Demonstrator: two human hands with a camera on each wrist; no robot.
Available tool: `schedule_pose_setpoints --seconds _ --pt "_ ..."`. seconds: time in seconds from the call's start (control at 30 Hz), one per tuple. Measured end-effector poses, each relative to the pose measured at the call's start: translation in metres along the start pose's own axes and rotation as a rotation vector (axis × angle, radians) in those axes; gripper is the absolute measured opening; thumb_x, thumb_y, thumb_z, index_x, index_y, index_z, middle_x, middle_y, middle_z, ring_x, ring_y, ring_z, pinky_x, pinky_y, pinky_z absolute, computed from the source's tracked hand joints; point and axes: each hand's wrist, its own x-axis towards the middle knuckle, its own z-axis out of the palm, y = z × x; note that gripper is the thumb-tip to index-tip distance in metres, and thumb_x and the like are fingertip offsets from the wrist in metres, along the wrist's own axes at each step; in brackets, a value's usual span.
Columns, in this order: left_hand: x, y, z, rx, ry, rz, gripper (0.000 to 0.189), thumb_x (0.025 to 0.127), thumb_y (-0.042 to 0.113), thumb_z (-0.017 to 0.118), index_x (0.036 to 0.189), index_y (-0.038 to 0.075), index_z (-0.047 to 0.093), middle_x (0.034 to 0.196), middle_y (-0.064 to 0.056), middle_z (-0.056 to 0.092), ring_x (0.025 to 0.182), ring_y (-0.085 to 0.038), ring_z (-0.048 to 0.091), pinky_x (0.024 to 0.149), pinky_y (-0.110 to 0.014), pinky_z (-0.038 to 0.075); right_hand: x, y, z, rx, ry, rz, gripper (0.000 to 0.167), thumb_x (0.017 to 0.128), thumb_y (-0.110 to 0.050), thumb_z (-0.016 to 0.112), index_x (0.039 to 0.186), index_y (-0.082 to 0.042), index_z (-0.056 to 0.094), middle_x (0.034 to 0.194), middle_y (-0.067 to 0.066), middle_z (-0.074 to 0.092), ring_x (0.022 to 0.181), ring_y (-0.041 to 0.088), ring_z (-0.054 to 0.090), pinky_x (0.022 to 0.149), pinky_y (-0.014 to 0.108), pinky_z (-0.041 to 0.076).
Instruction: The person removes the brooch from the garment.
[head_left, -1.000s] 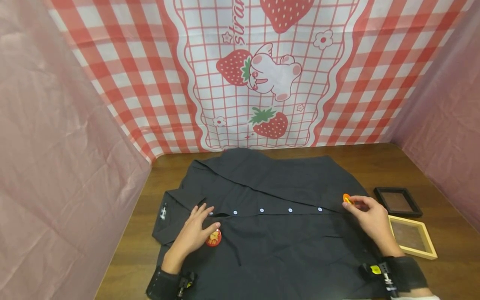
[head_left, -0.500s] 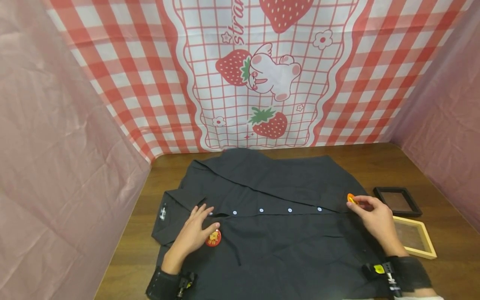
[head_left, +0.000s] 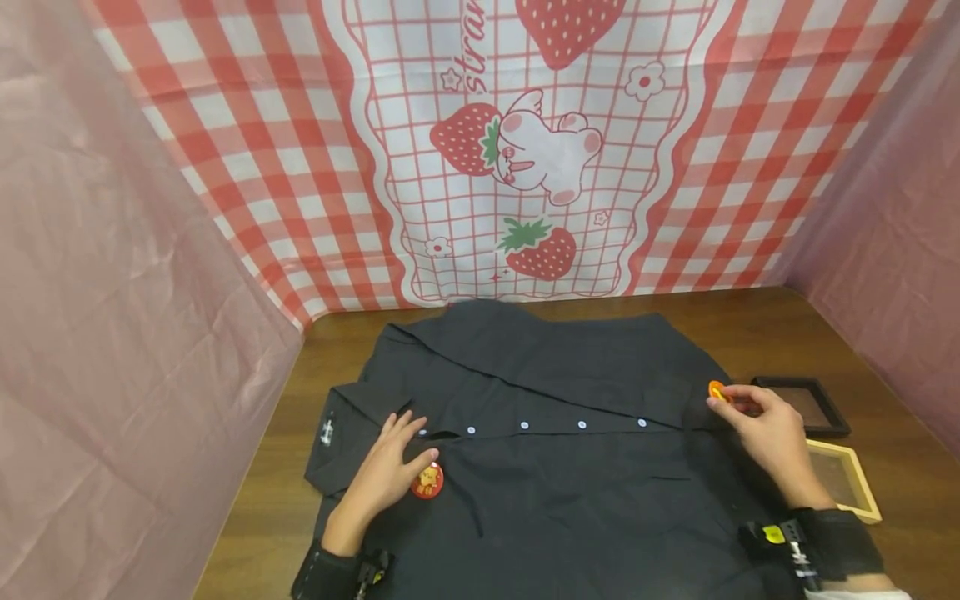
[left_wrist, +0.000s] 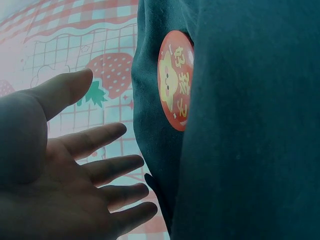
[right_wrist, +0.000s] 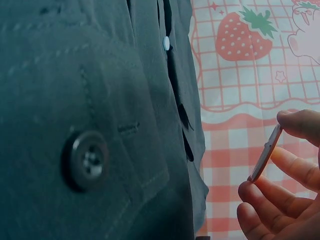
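A dark grey button-up shirt (head_left: 577,508) is spread across the table, its collar to the left. My left hand (head_left: 384,479) lies over the shirt near the collar, fingers extended and apart. Beside its thumb is a round red badge (head_left: 428,482) on the shirt front; in the left wrist view this badge (left_wrist: 170,80) shows a yellow cartoon figure and writing. Over the shirt's right end, my right hand (head_left: 772,429) pinches a small orange round badge (head_left: 717,392) between thumb and fingers. The right wrist view shows that badge (right_wrist: 265,155) nearly edge-on.
Right of the shirt lie a black frame (head_left: 831,408) and a light wooden frame (head_left: 865,487), the latter partly hidden by my right arm. A checked strawberry cloth (head_left: 540,250) hangs behind the wooden table (head_left: 742,329). Pink cloths hang at both sides.
My right hand has moved a little to the right with the orange badge, covering more of the wooden frame. My left hand keeps its place beside the red badge.
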Motion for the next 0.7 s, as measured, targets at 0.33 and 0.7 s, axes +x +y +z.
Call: schedule_pose_setpoints --seconds 0.33,0.7 --pt "-0.003 0.001 0.001 -0.014 -0.003 -0.009 0.054 0.091 0.030 0.067 0.139 0.008 0.053 0.154 -0.022 0.037 0.148 -0.044 0.020 0.113 -0.066 0.024 0.002 0.005 -0.012 0.013 0.005 -0.011 0.032 0.083 -0.026 0.077 0.102 0.000 0.071 0.071 -0.040 0.044 0.065 -0.022 0.041 0.057 0.011 0.036" --pt "-0.002 0.004 -0.001 -0.004 -0.002 -0.007 0.054 0.091 0.031 0.067 0.138 0.008 0.053 0.153 -0.022 0.038 0.147 -0.044 0.020 0.113 -0.066 0.025 0.001 0.016 -0.024 -0.026 -0.001 0.007 0.033 0.083 -0.028 0.077 0.102 -0.001 0.072 0.074 -0.043 0.041 0.066 -0.025 0.038 0.054 0.012 0.036"
